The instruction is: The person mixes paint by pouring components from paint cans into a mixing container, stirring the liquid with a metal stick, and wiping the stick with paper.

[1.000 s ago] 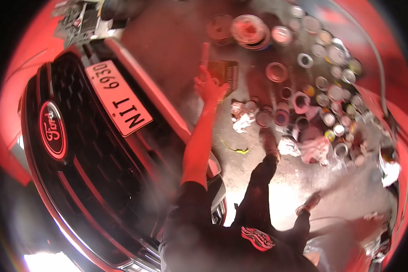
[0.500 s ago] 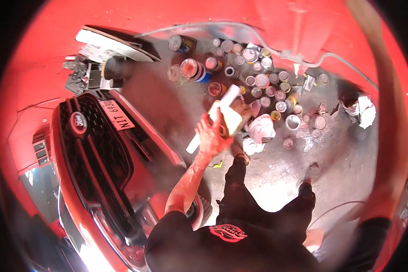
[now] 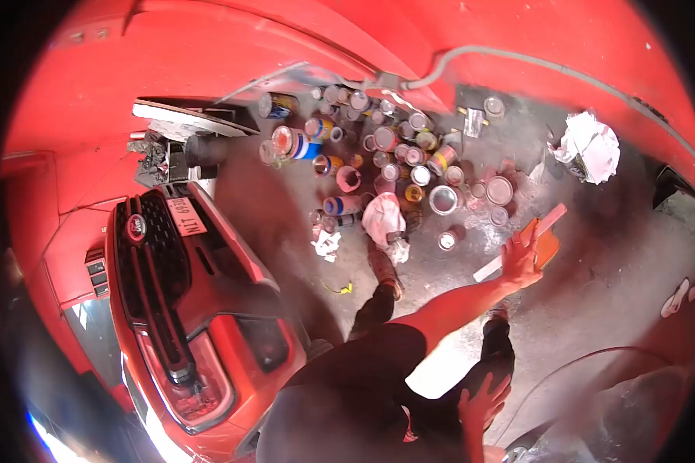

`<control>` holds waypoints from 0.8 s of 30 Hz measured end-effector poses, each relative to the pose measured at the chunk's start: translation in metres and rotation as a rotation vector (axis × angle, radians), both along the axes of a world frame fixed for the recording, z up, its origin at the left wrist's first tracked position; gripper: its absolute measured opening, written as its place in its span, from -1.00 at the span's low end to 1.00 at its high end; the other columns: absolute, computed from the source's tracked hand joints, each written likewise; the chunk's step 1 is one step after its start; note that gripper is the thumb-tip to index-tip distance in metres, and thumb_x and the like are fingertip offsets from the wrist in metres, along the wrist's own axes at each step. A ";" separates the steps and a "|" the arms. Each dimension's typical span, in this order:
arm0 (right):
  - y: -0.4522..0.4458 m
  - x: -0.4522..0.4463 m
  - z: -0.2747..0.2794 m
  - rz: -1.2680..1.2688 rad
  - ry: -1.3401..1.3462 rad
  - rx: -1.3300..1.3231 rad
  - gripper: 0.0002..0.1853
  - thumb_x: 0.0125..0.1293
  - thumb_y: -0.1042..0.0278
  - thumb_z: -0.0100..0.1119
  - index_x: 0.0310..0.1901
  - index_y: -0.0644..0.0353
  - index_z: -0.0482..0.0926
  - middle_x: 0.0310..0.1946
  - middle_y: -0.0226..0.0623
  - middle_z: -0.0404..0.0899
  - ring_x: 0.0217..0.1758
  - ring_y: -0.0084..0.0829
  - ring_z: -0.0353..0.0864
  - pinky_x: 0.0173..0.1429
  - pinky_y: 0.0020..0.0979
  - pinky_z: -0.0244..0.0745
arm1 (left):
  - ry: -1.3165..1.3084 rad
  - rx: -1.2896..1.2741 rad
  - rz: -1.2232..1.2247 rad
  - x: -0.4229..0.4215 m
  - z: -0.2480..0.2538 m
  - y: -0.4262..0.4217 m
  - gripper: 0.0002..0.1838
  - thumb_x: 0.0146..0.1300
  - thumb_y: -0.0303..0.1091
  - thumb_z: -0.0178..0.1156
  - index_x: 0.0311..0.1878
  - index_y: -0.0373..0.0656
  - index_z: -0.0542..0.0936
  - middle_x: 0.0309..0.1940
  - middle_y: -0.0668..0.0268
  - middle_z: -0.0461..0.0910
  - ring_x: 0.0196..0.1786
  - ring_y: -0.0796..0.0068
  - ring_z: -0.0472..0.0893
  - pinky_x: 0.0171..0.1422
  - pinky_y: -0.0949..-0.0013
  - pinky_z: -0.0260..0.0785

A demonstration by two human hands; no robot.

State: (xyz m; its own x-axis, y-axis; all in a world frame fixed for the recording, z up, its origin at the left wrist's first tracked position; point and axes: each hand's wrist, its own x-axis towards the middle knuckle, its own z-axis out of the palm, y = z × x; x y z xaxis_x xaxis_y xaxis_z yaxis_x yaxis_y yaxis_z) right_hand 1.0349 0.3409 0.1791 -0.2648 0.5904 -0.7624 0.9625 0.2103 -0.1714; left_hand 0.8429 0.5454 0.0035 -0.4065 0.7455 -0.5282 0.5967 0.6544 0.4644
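Observation:
My left hand (image 3: 523, 261) reaches out to the right over the floor, its fingers closed around a long narrow flat strip (image 3: 552, 219). Beside the strip, under the same hand, shows an orange flat piece (image 3: 546, 248); its exact kind is unclear. Lower down, my right hand (image 3: 484, 401) hangs by my thigh with fingers apart and nothing in it.
Several paint cans (image 3: 386, 139) crowd the floor ahead, with crumpled paper (image 3: 589, 147) to their right. A red Ford car (image 3: 247, 301) stands at the left. A hose (image 3: 579, 355) lies at lower right. Red walls (image 3: 286, 35) close the far side.
My left hand has swung right with the strip, away from the car. My right arm, raised along the right edge before, is down by my leg. The view has turned right.

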 end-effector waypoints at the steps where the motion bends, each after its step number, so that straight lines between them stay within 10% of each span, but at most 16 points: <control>1: -0.004 0.002 -0.011 -0.040 -0.046 0.018 -0.22 0.07 0.17 0.31 0.36 0.12 0.30 0.50 0.12 -0.14 0.52 0.23 -0.11 0.40 0.19 0.11 | 0.026 0.002 0.100 0.016 -0.014 0.012 0.31 -0.26 -0.22 0.48 0.57 0.11 -0.14 0.28 -0.18 0.16 0.23 -0.19 0.30 0.27 -0.14 0.19; 12: -0.003 0.015 -0.027 -0.071 -0.131 -0.006 -0.22 0.09 0.14 0.31 0.38 0.01 0.28 0.50 0.03 -0.13 0.53 0.18 -0.13 0.37 0.25 0.13 | 0.209 0.186 0.464 0.055 -0.102 0.056 0.38 -0.30 -0.16 0.50 0.58 0.17 -0.20 0.36 -0.27 -0.01 0.31 -0.22 0.17 0.33 -0.18 0.01; 15: -0.010 0.008 -0.027 -0.025 -0.208 0.002 -0.26 0.14 0.16 0.27 0.40 -0.03 0.27 0.51 -0.06 -0.11 0.54 0.09 -0.10 0.37 0.21 0.16 | 0.000 0.325 0.423 0.049 -0.107 0.036 0.55 -0.54 0.15 0.56 0.58 0.05 -0.17 0.50 -0.31 -0.44 0.55 -0.34 -0.43 0.54 -0.29 -0.55; 19: -0.016 -0.015 -0.028 0.140 -0.189 0.048 -0.30 0.17 0.14 0.25 0.38 -0.05 0.31 0.51 -0.04 -0.09 0.50 0.13 0.01 0.35 0.18 0.24 | -0.037 0.434 0.183 -0.014 -0.069 -0.012 0.35 -0.19 0.04 0.52 0.55 -0.20 -0.15 0.50 -0.26 -0.38 0.56 -0.30 -0.38 0.55 -0.31 -0.49; 24: -0.028 -0.066 -0.042 0.267 -0.274 0.090 -0.31 0.15 0.17 0.19 0.37 -0.04 0.31 0.46 -0.01 -0.02 0.48 0.07 0.03 0.27 0.18 0.33 | 0.215 0.713 0.359 -0.139 -0.068 -0.176 -0.29 0.06 -0.20 0.37 0.30 -0.18 0.39 0.31 -0.05 0.26 0.38 -0.10 0.24 0.41 -0.15 0.09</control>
State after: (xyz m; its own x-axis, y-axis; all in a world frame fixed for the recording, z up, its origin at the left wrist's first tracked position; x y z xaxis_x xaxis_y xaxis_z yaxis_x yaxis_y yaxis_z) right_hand 0.9689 0.3130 0.1373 -0.2122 0.5963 -0.7742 0.8794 0.4620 0.1149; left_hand 0.7040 0.3692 -0.0643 -0.7219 0.6778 0.1393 0.5307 0.4132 0.7401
